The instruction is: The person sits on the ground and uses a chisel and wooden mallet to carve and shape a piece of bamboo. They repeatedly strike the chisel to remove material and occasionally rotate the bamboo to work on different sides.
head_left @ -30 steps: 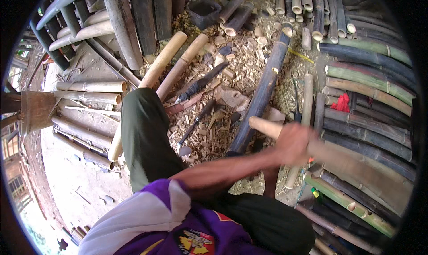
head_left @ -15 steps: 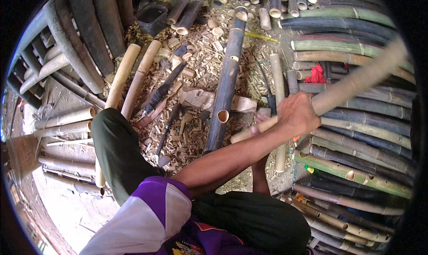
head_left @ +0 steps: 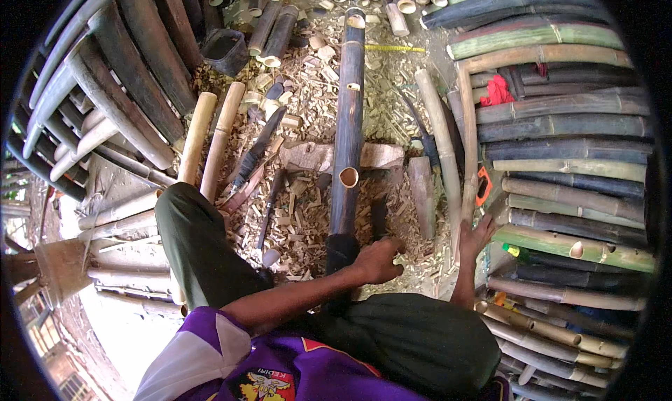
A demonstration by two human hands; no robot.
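Observation:
A dark bamboo tube (head_left: pixel 348 131), with holes cut in its upper side, points away from me across a pale wooden block (head_left: pixel 304 156). My left hand (head_left: pixel 378 261) hovers just right of the tube's near end, its fingers loosely curled, thumb apart, nothing in them. Farther right, my right hand (head_left: pixel 478 236) has its fingers spread beside the near end of a slim pale bamboo pole (head_left: pixel 467 149); whether it touches the pole I cannot tell. Another pale pole (head_left: pixel 439 131) lies just left of that one. The tube's near end meets something black (head_left: pixel 341 250) that I cannot make out.
Wood chips cover the ground. A dark-handled blade (head_left: pixel 259 145) and a slim tool (head_left: pixel 269 215) lie left of the tube. An orange handle (head_left: pixel 483 186) shows at right, beside stacked bamboo (head_left: pixel 567 128). Two pale poles (head_left: pixel 222 138) lean near my left knee; a dark bucket (head_left: pixel 225 51) stands beyond.
The pale pole held slanting up to the right now lies on the ground beside another pole. My left hand has let go and come back to the left; my right hand has moved rightward.

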